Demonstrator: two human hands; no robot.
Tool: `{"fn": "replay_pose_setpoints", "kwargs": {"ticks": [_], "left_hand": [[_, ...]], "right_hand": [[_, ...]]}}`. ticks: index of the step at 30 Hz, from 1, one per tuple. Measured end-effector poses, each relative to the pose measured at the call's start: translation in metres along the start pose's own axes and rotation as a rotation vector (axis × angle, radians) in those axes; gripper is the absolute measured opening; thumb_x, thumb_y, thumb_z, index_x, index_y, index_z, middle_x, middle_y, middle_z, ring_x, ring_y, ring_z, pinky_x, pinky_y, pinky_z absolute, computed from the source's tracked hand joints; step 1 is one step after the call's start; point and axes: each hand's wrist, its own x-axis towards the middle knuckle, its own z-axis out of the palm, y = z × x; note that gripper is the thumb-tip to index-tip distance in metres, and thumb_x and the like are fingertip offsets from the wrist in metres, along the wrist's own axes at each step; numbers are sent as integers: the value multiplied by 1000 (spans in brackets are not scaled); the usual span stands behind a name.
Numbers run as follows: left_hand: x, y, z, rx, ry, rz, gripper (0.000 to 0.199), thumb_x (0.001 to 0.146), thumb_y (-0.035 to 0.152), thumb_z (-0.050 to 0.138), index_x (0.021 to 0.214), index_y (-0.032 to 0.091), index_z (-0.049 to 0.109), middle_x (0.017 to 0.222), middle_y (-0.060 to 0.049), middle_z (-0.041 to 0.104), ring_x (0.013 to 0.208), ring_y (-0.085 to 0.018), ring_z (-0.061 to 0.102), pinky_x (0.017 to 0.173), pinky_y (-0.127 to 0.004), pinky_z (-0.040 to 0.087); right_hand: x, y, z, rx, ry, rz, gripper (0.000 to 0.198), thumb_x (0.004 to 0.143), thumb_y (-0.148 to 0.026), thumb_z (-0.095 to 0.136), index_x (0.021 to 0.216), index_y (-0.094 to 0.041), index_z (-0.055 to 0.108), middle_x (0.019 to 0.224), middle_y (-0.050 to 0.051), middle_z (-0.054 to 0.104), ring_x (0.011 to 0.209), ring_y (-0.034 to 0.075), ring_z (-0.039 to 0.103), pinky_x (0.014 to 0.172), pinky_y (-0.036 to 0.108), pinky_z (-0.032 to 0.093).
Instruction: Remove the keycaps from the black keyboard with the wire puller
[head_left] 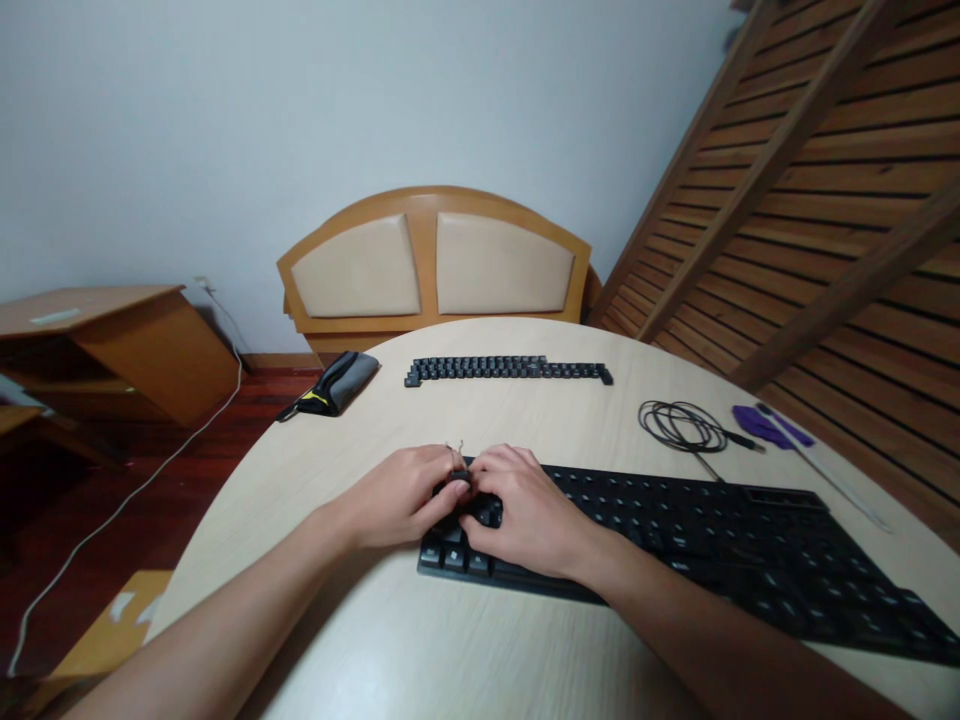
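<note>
My left hand (pixel 416 490) is closed in a pinch at the upper left corner of a black keyboard (pixel 637 515). Between its thumb and fingers sits a small black keycap (pixel 460 478). Thin wire-like ends (pixel 455 446) stick up above those fingers; what they belong to is hidden. My right hand (pixel 525 510) lies over the keyboard's left part with its fingers curled against the left fingertips. Its thumb rests low, close to the keys, and whatever its fingers grip is out of sight. Lower left keys (pixel 454 556) show in front of the hands.
Loose black keycaps (pixel 480 367) lie in rows toward the table's far side. A dark pouch (pixel 337 383) is at the left edge. Right of centre are a coiled cable (pixel 682 427), a purple cloth (pixel 757 425) and a thin white stick (pixel 825 470). A chair back (pixel 427 255) stands behind the table.
</note>
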Motion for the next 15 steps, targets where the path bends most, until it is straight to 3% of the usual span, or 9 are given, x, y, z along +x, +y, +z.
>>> {"fn": "replay_pose_setpoints", "kwargs": {"ticks": [9,15], "left_hand": [[-1,-9,5,-121,30,-141,32,101,30,31,80,19,52,70,-1,61,63,-15,57,62,-26,42],[0,-9,0,-65,2,-47,22,97,28,42,89,18,60,84,-5,66,77,-19,60,74,-30,45]], "right_hand": [[0,4,-3,148,-21,0,12,72,-15,72,79,-20,63,91,2,67,97,19,58,90,32,45],[1,5,-1,172,-17,6,15,72,-15,74,72,-21,60,93,2,68,95,20,60,89,33,46]]}}
